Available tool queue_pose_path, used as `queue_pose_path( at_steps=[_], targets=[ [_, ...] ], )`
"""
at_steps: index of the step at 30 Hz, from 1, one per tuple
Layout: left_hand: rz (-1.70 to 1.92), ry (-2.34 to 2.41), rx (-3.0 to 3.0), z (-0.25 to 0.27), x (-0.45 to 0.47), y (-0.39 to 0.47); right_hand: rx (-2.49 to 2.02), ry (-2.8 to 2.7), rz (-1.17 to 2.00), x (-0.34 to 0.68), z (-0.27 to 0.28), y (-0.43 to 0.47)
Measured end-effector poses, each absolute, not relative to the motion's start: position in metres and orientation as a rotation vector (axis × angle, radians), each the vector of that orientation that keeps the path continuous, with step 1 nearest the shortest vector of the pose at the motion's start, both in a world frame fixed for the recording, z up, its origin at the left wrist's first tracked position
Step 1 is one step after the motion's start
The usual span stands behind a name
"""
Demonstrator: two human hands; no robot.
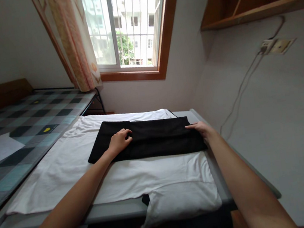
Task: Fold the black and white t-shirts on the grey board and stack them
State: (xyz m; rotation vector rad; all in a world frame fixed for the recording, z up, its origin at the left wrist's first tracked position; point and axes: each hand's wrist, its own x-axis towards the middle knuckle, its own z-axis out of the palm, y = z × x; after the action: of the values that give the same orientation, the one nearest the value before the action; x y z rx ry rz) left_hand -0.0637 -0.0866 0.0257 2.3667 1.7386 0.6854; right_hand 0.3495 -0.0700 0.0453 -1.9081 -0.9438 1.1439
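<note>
One folded black cloth [161, 137] lies on one white garment [154, 172], one left hand [120, 140] half-curled, thumb and finger apart, on its 9 o'clock side, one right hand [202, 128], finger outstretched, at its 3 o'clock end, grip unclear

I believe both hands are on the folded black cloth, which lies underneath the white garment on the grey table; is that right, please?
Not quite: the head view shows the folded black cloth lying on top of the white garment, not underneath it, on the grey table. The left hand and right hand are on the cloth.
</note>
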Motion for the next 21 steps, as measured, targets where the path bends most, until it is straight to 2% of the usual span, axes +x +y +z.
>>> queue_pose_path(
  at_steps=[5,16,21],
  targets=[
    [0.695,1.71,2.363,0.025,-0.065,-0.086,-1.702,-0.886,1.474,0.355,0.058,-0.075],
    [0.697,1.715,2.351,0.023,-0.066,-0.085,-1.812,-0.828,1.57,0.358,0.065,-0.077],
    [0.681,1.716,2.37,0.023,-0.065,-0.086,-1.845,-0.979,1.605,0.36,0.066,-0.079]
  ],
)
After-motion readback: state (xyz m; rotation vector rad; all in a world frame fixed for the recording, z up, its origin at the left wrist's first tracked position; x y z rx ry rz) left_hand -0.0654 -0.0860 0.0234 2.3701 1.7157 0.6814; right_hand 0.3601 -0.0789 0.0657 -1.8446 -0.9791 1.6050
